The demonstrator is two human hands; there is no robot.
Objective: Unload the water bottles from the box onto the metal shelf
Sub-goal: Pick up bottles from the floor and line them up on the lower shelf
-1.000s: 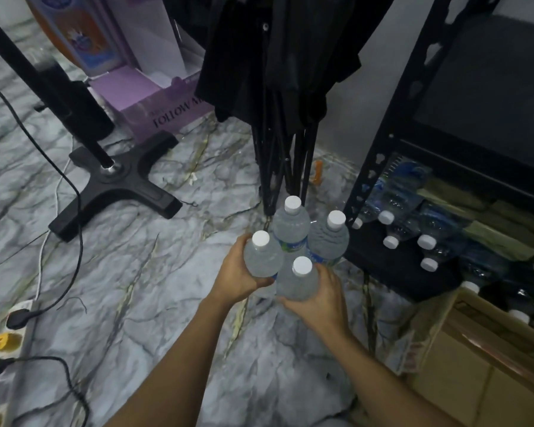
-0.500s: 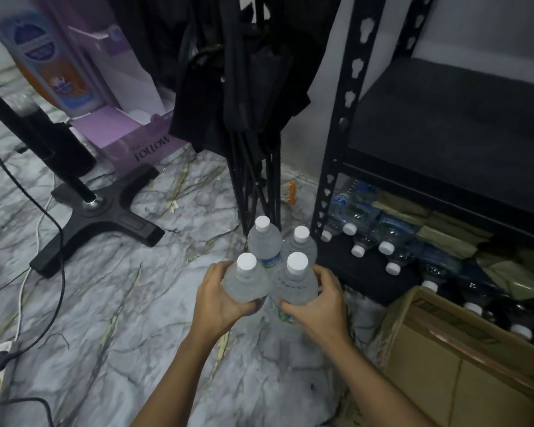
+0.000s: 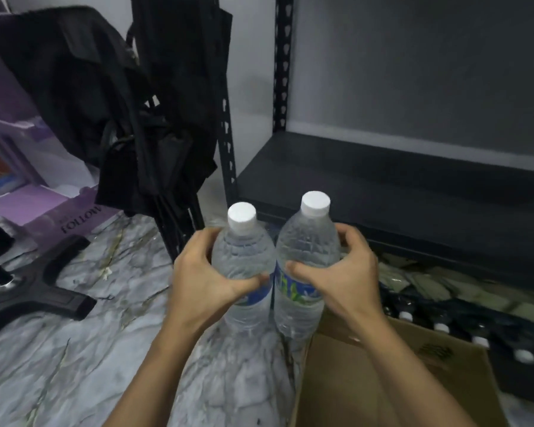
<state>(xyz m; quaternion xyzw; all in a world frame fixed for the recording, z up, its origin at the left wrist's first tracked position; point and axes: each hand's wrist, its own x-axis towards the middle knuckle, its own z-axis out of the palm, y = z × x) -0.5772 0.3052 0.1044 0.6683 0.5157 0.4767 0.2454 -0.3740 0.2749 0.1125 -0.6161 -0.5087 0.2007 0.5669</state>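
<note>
A black metal shelf (image 3: 383,183) at two o'clock has a bare middle tier, capped bottles lying on its lowest tier (image 3: 463,331) at four o'clock, while a marble floor (image 3: 74,365) carries a cardboard box (image 3: 383,380) at five o'clock.

A single head-worn wide-angle camera looks forward and steeply down from just above and behind the black metal shelf's (image 3: 383,186) front edge. The shelf's empty tier fills the upper right of the view, at close range. Two bare forearms enter from the bottom edge toward the shelf; the left hand (image 3: 204,272) and right hand (image 3: 342,272) sit mid-frame, just short of the shelf. Left of the shelf lies marble floor (image 3: 74,365); below it, a cardboard box (image 3: 383,380). Straight lines bow near the frame's edges.
</note>
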